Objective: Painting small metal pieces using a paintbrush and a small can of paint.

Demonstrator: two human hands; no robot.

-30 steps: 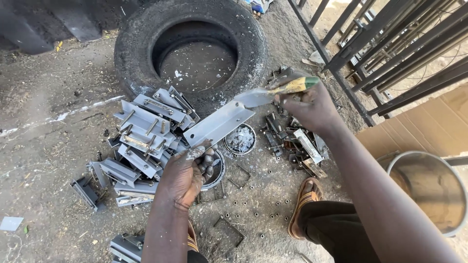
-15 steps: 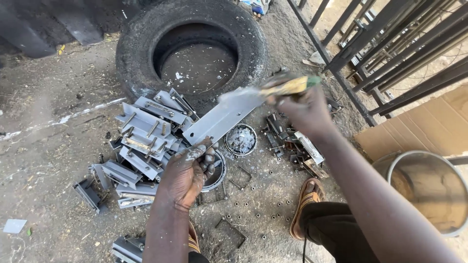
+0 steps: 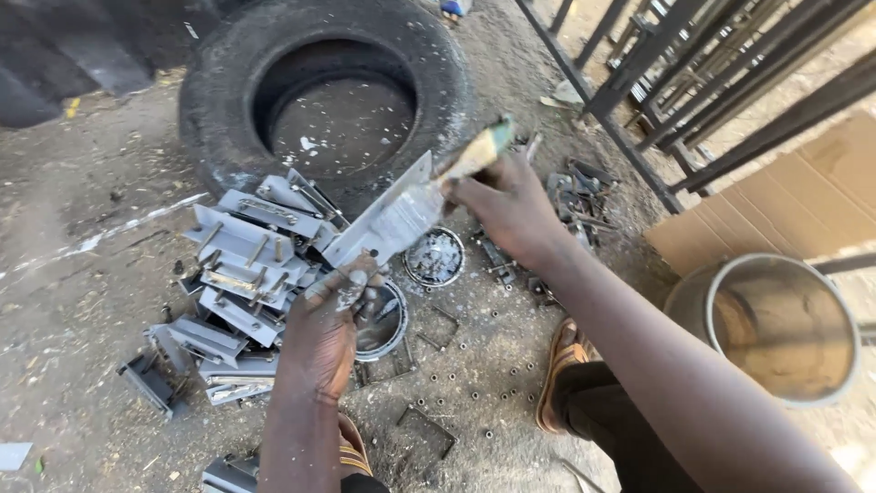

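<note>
Far left of frame: bare dirt ground (image 3: 82,301), littered with chips. Left of centre: a heap of grey-painted metal brackets (image 3: 242,274) with bolts sticking up, lying just below a worn tyre (image 3: 319,91) at upper centre.

Centre: our left hand (image 3: 324,338), paint-smeared, fingers closed on the lower end of a flat metal plate (image 3: 388,219), which angles up to the right. A round paint tin (image 3: 381,321) sits just beneath the hand; a second round lid or tin (image 3: 435,257) is just beside it.

Right of centre: our right hand (image 3: 511,205) is wrapped around a paintbrush (image 3: 470,155), bristles meeting the plate's upper end.

We judge even strokes along the plate's length, with the left grip kept low off wet paint, would serve best.

Right: sandal (image 3: 561,365), metal bucket (image 3: 776,324), cardboard (image 3: 776,210), dark railings (image 3: 712,73).
</note>
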